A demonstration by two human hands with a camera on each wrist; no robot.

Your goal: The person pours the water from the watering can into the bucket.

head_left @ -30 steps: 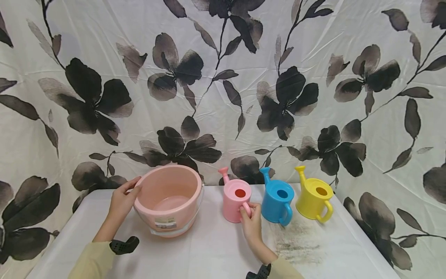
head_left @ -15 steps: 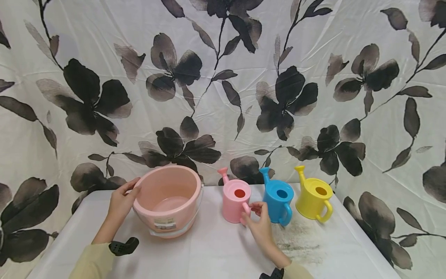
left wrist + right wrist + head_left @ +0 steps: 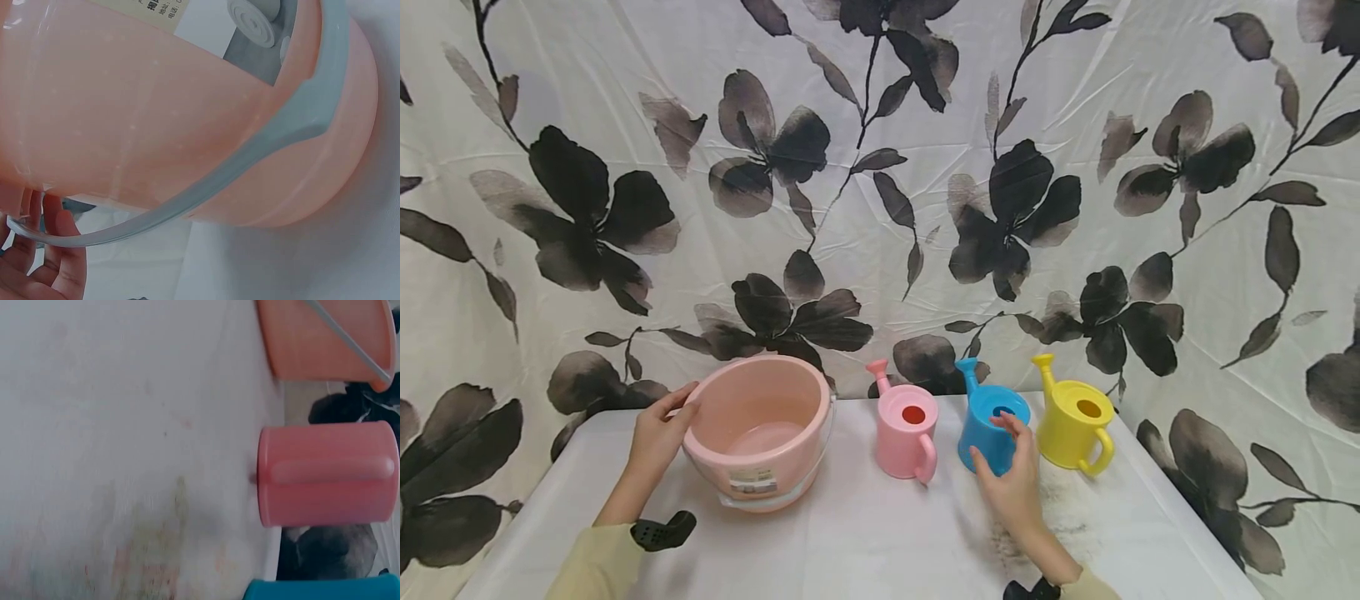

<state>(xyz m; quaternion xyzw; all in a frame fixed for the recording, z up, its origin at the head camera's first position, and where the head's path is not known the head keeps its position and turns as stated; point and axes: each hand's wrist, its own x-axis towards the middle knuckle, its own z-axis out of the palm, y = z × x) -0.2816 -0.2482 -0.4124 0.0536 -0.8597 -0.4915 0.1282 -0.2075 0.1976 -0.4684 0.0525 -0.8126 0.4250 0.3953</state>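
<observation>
My left hand (image 3: 658,429) holds the left rim of a pale pink bucket (image 3: 737,471); in the left wrist view its fingers (image 3: 72,269) curl beside the grey carrying handle (image 3: 206,187). The bucket stands upright with a label on its front. My right hand (image 3: 1015,483) is at the front of a blue watering can (image 3: 973,433), thumb and fingers spread apart and covering the can's handle side. To its left stands a pink watering can (image 3: 898,446), handle toward me. A yellow watering can (image 3: 1071,425) stands at the right. The right hand is out of sight in the right wrist view.
The white-covered table (image 3: 880,542) has a dark smudged stain (image 3: 1007,550) near my right forearm. Behind it hangs a white cloth (image 3: 880,242) with large black flowers, close to the cans' spouts.
The right hand has let go of the pink can's handle and moved right to the blue can. My left hand stays at the bucket's rim. The view has shifted slightly.
</observation>
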